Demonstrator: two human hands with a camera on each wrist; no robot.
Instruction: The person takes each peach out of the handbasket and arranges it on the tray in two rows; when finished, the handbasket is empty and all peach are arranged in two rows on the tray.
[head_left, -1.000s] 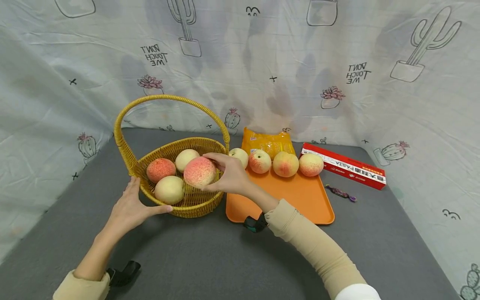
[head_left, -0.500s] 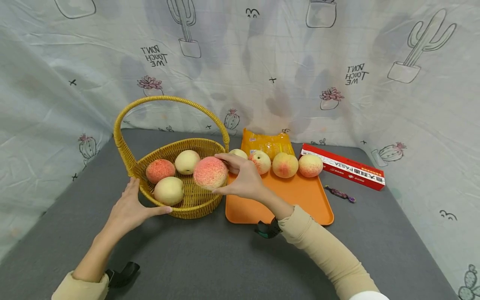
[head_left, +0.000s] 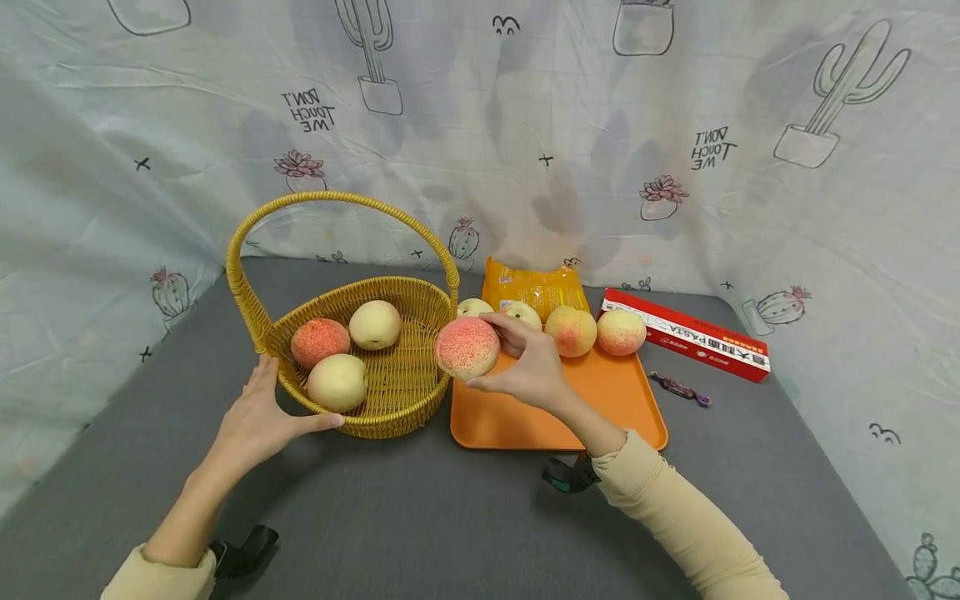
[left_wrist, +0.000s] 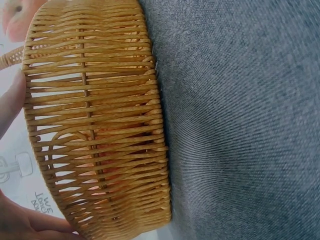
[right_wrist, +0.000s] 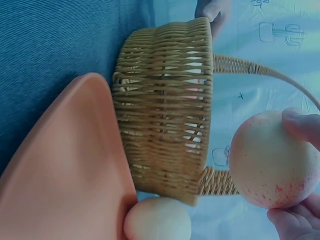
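While your left hand (head_left: 257, 423) rests on the near left rim of the basket (head_left: 390, 425), thumb and fingers apart, your right hand (head_left: 534, 368) pinches the pink peach (head_left: 465, 348) in the air, at the basket's right side, near the orange tray (head_left: 510, 425).

Pink-speckled peach (head_left: 467, 348), aloft near yellow wicker basket (head_left: 393, 423)

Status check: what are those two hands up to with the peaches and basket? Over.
Left hand resting on rim of basket. Right hand gripping a peach, held up by the basket. Handle nearby, possibly in the way.
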